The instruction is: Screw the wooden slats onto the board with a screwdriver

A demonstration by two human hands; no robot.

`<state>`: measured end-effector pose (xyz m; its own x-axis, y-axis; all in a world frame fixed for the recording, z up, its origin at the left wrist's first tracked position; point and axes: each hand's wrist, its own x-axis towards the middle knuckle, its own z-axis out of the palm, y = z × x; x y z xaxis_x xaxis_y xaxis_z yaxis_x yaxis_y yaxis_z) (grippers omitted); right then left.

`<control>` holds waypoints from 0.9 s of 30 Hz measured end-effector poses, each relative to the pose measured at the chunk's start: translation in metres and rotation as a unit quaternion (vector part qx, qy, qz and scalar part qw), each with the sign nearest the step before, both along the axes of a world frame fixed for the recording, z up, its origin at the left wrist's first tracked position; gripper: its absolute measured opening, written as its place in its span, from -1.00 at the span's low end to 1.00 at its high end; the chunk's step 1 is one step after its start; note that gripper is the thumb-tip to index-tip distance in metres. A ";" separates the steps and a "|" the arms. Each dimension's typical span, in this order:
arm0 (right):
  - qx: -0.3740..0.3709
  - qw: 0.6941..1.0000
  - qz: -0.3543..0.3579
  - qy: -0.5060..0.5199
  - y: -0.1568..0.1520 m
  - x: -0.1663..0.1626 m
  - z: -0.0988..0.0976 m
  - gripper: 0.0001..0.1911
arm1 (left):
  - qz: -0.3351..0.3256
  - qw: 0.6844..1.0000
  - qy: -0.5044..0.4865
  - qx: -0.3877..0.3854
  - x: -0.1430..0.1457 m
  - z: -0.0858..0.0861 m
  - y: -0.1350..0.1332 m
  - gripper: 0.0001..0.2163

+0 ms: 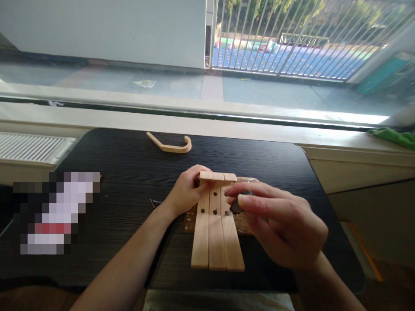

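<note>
A pale piece made of three wooden slats (216,246) lies toward me on the table, with a raised lip at its far end. Dark screws (215,212) sit in two rows across the slats. My left hand (188,190) grips the piece by its far left side, the thumb reaching in under the lip. Pinched between the thumb and fingers of my right hand (285,220) is a small dark tool (239,204), held over the right slat at a screw. Its kind is mostly hidden by the fingers. Under the slats lies a brown, plastic-wrapped block (191,218).
A hook-shaped wooden part (175,149) rests at the back of the black table (129,172). Beside my left wrist lie a few dark screws (156,203). A blurred-out pale object (65,211) is at the left. Behind the table runs a window sill (227,129).
</note>
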<state>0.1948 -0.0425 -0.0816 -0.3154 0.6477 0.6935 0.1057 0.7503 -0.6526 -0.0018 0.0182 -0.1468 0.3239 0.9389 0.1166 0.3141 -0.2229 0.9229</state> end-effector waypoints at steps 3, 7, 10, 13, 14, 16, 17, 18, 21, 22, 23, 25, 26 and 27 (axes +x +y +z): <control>-0.001 1.000 -0.011 -0.002 0.001 0.001 0.001 -0.37 | -0.001 1.000 -0.004 -0.001 0.000 -0.001 0.000 -0.84; 0.001 1.000 -0.007 -0.027 0.000 0.001 0.005 -0.46 | -0.002 1.000 -0.001 0.001 0.000 -0.002 0.001 -0.82; 0.001 0.999 -0.012 -0.035 -0.001 0.002 0.007 -0.50 | -0.004 1.000 0.001 0.003 0.000 -0.003 0.001 -0.82; 0.006 0.999 -0.021 -0.027 0.000 0.003 0.007 -0.48 | -0.007 1.000 0.002 -0.002 0.000 -0.002 0.001 -0.83; 0.010 0.999 -0.024 -0.024 0.000 0.003 0.007 -0.47 | -0.006 1.000 0.003 -0.004 0.000 -0.002 0.001 -0.82; 0.016 0.999 -0.033 -0.025 0.001 0.002 0.007 -0.48 | -0.002 1.000 0.005 -0.006 0.000 -0.001 0.000 -0.80; 0.017 0.999 -0.038 -0.030 0.001 0.002 0.008 -0.51 | -0.001 1.000 0.006 -0.007 0.000 -0.001 0.000 -0.80; 0.017 0.998 -0.042 -0.038 0.001 0.001 0.009 -0.56 | -0.001 1.000 0.006 -0.009 0.000 -0.001 0.000 -0.79; 0.013 0.997 -0.051 -0.055 0.001 -0.003 0.011 -0.72 | -0.004 1.000 0.004 -0.012 0.000 -0.001 0.000 -0.79; 0.013 0.997 -0.052 -0.058 0.001 -0.005 0.012 -0.75 | -0.004 1.000 0.002 -0.012 0.000 -0.001 0.000 -0.79; 0.015 0.997 -0.052 -0.057 0.002 -0.006 0.012 -0.76 | -0.002 1.000 -0.001 -0.010 0.000 -0.002 0.000 -0.79; 0.017 0.998 -0.047 -0.048 0.003 -0.007 0.012 -0.75 | 0.003 1.000 -0.005 -0.008 0.000 -0.002 0.000 -0.79; 0.018 0.998 -0.043 -0.043 0.004 -0.007 0.012 -0.72 | 0.005 1.000 -0.006 -0.008 0.000 -0.001 0.000 -0.79; 0.020 0.998 -0.040 -0.036 0.004 -0.006 0.011 -0.68 | 0.005 1.000 -0.006 -0.007 0.000 -0.001 0.000 -0.80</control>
<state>0.1888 -0.0382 -0.0708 -0.3138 0.6448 0.6969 0.2124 0.7631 -0.6104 -0.0019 0.0182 -0.1480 0.3136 0.9435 0.1072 0.3049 -0.2070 0.9296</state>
